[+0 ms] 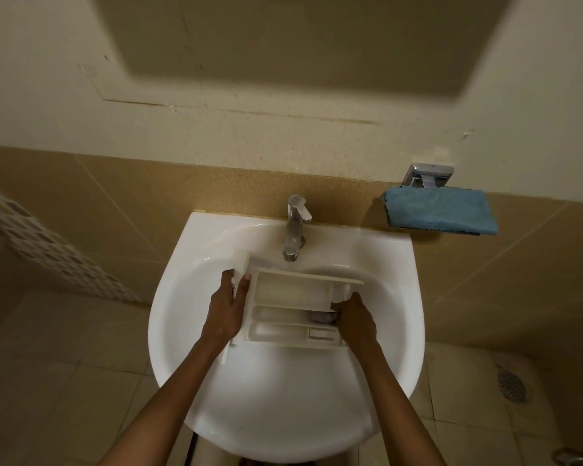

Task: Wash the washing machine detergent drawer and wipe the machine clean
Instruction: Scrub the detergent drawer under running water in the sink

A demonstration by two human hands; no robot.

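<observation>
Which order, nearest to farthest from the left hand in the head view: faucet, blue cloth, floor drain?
From the left hand, gripping the detergent drawer:
1. Faucet, just behind the drawer, centre.
2. Blue cloth, up and to the right.
3. Floor drain, far right, lowest down.

Dim, yellowish overhead light, broad soft shadow on wall (283, 45) (wide-angle edge bending).

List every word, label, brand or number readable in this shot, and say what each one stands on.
Nothing here can be read.
Dark marks on the front panel of the detergent drawer, beside the left hand: too small and blurred to read.
On the faucet, blue cloth and sink: no lettering visible.
</observation>
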